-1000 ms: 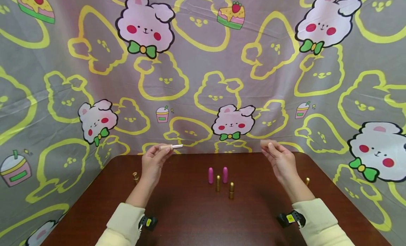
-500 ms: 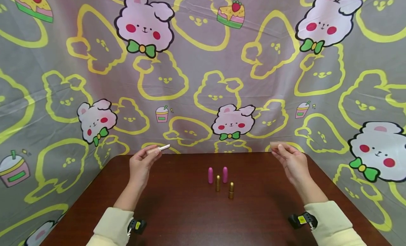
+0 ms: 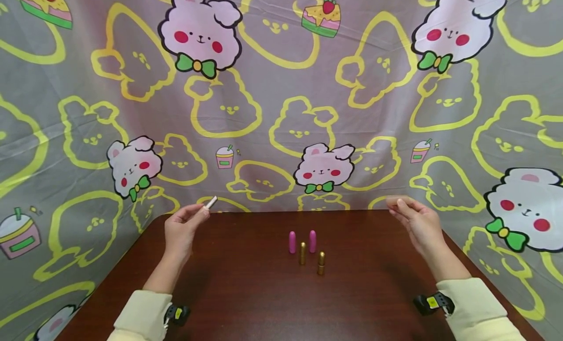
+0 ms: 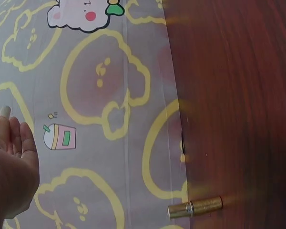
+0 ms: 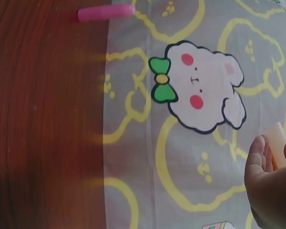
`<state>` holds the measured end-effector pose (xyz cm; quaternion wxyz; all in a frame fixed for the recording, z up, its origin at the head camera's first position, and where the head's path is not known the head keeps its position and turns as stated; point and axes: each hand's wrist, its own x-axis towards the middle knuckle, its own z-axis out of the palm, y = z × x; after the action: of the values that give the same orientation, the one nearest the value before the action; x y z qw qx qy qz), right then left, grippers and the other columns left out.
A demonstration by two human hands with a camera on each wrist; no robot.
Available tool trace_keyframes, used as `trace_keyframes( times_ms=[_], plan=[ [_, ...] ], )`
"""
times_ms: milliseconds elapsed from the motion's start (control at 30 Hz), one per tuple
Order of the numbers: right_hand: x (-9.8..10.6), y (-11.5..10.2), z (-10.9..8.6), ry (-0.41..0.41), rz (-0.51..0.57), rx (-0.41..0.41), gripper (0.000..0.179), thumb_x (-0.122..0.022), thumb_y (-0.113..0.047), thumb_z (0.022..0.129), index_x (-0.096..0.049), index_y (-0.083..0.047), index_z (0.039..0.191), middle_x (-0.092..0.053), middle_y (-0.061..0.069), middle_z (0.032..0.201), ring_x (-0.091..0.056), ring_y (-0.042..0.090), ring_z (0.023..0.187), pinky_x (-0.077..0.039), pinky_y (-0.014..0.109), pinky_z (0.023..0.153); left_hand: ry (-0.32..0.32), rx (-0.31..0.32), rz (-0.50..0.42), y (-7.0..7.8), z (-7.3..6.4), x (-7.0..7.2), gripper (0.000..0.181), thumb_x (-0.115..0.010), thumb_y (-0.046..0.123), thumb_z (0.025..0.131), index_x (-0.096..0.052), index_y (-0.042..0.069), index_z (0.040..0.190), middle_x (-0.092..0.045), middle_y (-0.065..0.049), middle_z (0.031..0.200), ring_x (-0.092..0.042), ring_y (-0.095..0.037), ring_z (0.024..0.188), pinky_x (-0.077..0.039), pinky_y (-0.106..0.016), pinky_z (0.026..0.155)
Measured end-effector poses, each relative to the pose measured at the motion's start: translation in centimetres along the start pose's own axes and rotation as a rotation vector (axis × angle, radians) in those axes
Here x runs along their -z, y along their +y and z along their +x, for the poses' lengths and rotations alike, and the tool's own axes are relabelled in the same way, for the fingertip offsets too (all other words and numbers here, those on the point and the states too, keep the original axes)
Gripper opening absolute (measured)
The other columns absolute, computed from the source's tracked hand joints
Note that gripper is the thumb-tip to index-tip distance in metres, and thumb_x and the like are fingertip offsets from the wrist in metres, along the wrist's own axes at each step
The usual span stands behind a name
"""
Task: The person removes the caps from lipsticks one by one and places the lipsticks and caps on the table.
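Observation:
My left hand (image 3: 181, 228) pinches a slim lipstick tube (image 3: 211, 202) above the table's far left. Its pale, shiny inner end sticks up past the fingertips and its beige body is mostly hidden; its tip (image 4: 5, 112) shows in the left wrist view. On the right, raised at a similar height, my right hand (image 3: 418, 226) pinches a beige tubular cap (image 5: 277, 140) between thumb and fingers. The hands are wide apart. Between them, two pink tubes (image 3: 292, 243) and two gold lipstick tubes (image 3: 321, 264) stand upright on the table.
The dark red-brown table (image 3: 264, 302) ends at a patterned cloth backdrop (image 3: 272, 87). In the left wrist view, another gold lipstick tube (image 4: 195, 207) stands near the left; in the head view it is hidden behind the left arm.
Both hands have moved outward, away from each other, each still pinching its piece. The left hand's tube has tilted to point more upward. The standing tubes have not moved.

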<state>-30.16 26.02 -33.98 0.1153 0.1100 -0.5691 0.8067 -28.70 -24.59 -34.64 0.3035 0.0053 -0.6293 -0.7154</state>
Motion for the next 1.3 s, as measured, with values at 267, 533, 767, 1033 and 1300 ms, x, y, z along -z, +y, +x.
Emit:
trace_keyframes(
  times_ms=[267, 533, 767, 1033, 1300],
  plan=[
    [1.1, -0.3, 0.0, 0.08, -0.216, -0.041, 0.02, -0.067, -0.021, 0.092, -0.07, -0.006, 0.105, -0.071, -0.01, 0.092, -0.068, 0.004, 0.083, -0.052, 0.016, 0.074, 0.049, 0.039, 0.042, -0.4, 0.4, 1.6, 0.024, -0.076, -0.001, 0.081, -0.067, -0.009, 0.101, -0.07, 0.005, 0.078, -0.067, -0.005, 0.074, -0.052, -0.018, 0.067],
    [1.8, -0.2, 0.4, 0.159, -0.64, -0.11, 0.054, -0.061, -0.039, 0.095, -0.055, 0.005, 0.126, -0.061, -0.008, 0.105, -0.064, -0.005, 0.077, -0.039, 0.047, 0.102, 0.081, 0.035, 0.059, -0.6, 0.5, 2.8, 0.035, -0.074, -0.007, 0.081, -0.063, -0.012, 0.113, -0.069, 0.008, 0.081, -0.066, -0.003, 0.078, -0.052, -0.015, 0.068],
    [2.5, 0.5, 0.6, 0.16, -0.795, -0.129, 0.053, -0.057, -0.037, 0.097, -0.054, 0.008, 0.124, -0.068, 0.008, 0.104, -0.061, -0.007, 0.072, -0.044, 0.047, 0.094, 0.067, 0.073, 0.114, -0.9, 0.7, 3.6, 0.042, -0.073, -0.005, 0.082, -0.06, -0.01, 0.122, -0.067, 0.011, 0.084, -0.064, -0.002, 0.081, -0.051, -0.013, 0.071],
    [3.8, 1.9, 0.5, 0.146, -0.988, -0.063, 0.049, -0.058, -0.031, 0.098, -0.058, 0.012, 0.122, -0.068, 0.025, 0.102, -0.068, 0.022, 0.082, -0.05, 0.041, 0.075, 0.049, 0.137, 0.308, -1.5, 0.9, 5.2, 0.047, -0.073, 0.007, 0.087, -0.059, -0.001, 0.131, -0.062, 0.018, 0.086, -0.057, 0.002, 0.084, -0.048, -0.011, 0.071],
    [4.7, 3.1, 1.2, 0.15, -1.131, 0.008, 0.04, -0.062, -0.023, 0.096, -0.063, 0.013, 0.112, -0.068, 0.026, 0.095, -0.062, 0.042, 0.09, -0.048, 0.039, 0.067, 0.092, 0.143, 0.348, -2.5, 1.1, 6.4, 0.044, -0.072, 0.013, 0.089, -0.06, -0.003, 0.127, -0.064, 0.019, 0.081, -0.059, 0.004, 0.078, -0.049, -0.012, 0.067]
  ],
)
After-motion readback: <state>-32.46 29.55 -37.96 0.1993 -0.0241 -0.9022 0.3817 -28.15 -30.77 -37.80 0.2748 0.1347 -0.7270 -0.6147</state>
